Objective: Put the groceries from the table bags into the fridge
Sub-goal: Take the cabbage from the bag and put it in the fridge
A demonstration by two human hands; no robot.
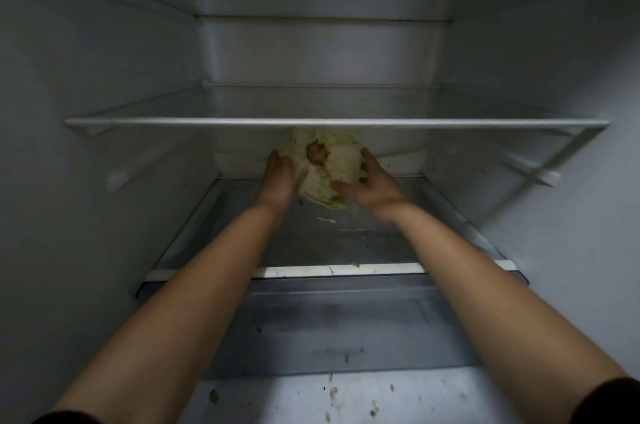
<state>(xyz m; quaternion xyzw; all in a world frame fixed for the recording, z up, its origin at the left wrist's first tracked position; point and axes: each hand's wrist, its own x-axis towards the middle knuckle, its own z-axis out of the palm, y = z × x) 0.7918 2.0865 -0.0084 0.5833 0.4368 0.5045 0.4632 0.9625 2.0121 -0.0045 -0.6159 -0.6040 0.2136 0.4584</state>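
The pale green leafy cabbage head (pixel 322 170), brown stem end facing outward, is at the back of the fridge, over the lower glass shelf (pixel 346 247) and beneath the upper glass shelf (pixel 173 122). The left hand (pixel 277 175) presses its left side with fairly straight fingers. The right hand (pixel 369 182) cups its right side, thumb underneath. Small leaf scraps (pixel 327 219) lie just in front.

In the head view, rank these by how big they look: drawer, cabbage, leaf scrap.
1. drawer, though it is nearest the camera, which inflates it
2. cabbage, partly hidden behind the shelf
3. leaf scrap
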